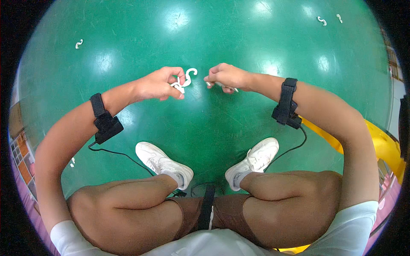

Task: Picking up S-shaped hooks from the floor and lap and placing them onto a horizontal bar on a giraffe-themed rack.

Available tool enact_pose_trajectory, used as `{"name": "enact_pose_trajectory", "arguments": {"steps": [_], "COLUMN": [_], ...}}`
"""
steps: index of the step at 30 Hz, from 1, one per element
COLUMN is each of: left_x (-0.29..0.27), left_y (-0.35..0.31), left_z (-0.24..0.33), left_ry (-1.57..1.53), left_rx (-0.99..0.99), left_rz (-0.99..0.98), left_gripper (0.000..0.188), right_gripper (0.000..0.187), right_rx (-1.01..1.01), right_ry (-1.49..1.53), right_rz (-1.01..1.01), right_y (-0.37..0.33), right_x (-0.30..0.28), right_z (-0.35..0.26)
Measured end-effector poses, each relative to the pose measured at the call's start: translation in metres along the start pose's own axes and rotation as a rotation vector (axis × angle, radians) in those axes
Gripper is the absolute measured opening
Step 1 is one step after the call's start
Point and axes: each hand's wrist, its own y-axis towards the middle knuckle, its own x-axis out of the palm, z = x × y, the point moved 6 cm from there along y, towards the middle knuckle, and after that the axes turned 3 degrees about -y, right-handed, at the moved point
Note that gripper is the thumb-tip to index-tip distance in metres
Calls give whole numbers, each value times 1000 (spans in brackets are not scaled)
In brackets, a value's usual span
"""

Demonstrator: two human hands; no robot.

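The white S-shaped hooks (188,77) are carried in the person's two hands rather than in a vessel, over a green floor (205,128). The left hand (164,83) has its fingers curled and pinches a small cluster: one hook stands out beyond the fingertips toward the right hand, its curved end clear to see, while more white pieces (178,88) sit just below it against the fingers, overlapping so that they cannot be counted. The right hand (228,77) is also curled, its fingertips closed around slim white pieces (227,88) that show beneath the fingers; their full shape is hidden. The two hands are apart, facing each other in front of the white shoes (164,162). On the floor, one white hook (79,44) lies at the far left, and two further hooks (321,21) lie near each other at the far right; small white pieces (72,162) show beside the left forearm. At the left rim is a gridded structure (20,147) with orange patches, too bent and blurred to tell whether it is a crate or a rack, or what it holds. A curved yellow object (386,147) stands at the right, partly behind the right arm.
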Motion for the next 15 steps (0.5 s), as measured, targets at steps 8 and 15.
{"name": "enact_pose_trajectory", "arguments": {"steps": [8,15], "left_x": [0,-1], "left_y": [7,12], "left_z": [-8,-13], "left_ry": [115,537], "left_rx": [78,126], "left_rz": [-71,-51], "left_gripper": [25,18], "right_gripper": [31,34], "right_rx": [-3,112], "right_ry": [464,-66], "right_rz": [-333,-311], "right_y": [-19,-12], "right_x": [24,22], "right_z": [-9,22]}}
